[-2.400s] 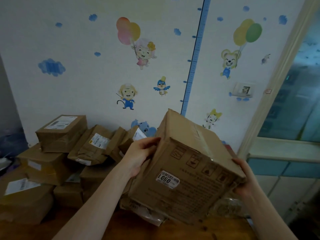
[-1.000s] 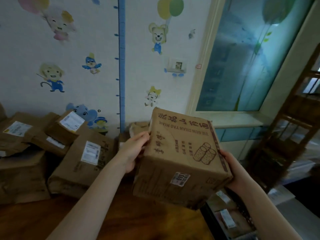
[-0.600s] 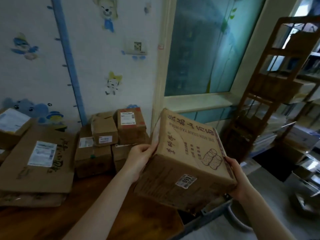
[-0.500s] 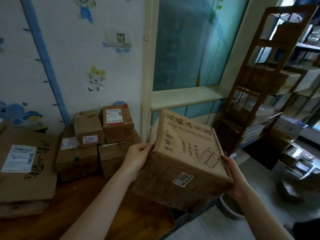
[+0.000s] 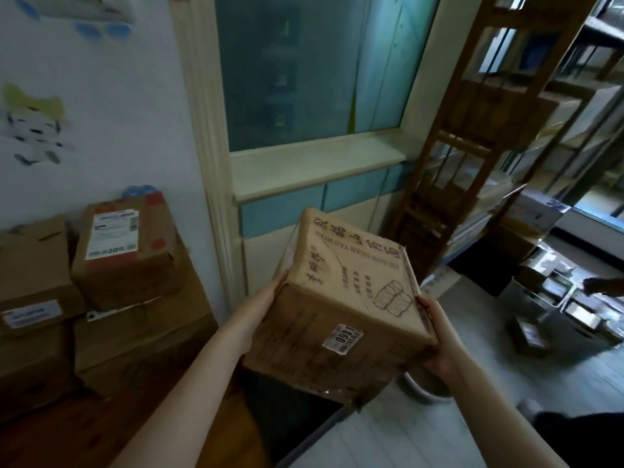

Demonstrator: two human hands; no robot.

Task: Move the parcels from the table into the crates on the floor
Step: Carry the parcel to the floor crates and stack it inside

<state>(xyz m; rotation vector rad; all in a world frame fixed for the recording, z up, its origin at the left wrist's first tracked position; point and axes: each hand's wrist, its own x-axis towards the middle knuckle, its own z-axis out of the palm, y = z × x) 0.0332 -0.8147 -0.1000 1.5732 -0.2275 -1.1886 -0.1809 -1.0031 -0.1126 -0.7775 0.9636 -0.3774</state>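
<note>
A brown cardboard parcel (image 5: 344, 305) with printed characters and a small white "1060" sticker is held in the air between both my hands, past the right end of the wooden table (image 5: 77, 430). My left hand (image 5: 260, 309) holds its left side and my right hand (image 5: 435, 336) cups its lower right edge, fingers wrapped underneath. A dark crate (image 5: 290, 420) lies on the floor directly below the parcel, mostly hidden by it. More parcels (image 5: 125, 251) stay stacked on the table at the left.
A wooden shelf rack (image 5: 472, 157) stands right of the window. Crates with small packages (image 5: 570, 312) sit on the floor at the far right. A pale round bowl (image 5: 425, 386) lies on the light floor beneath the parcel's right corner.
I turned right with the parcel held in both hands. The stacked parcels slid off to the left, and the floor, shelf rack and crates came into view. The grip is unchanged.
</note>
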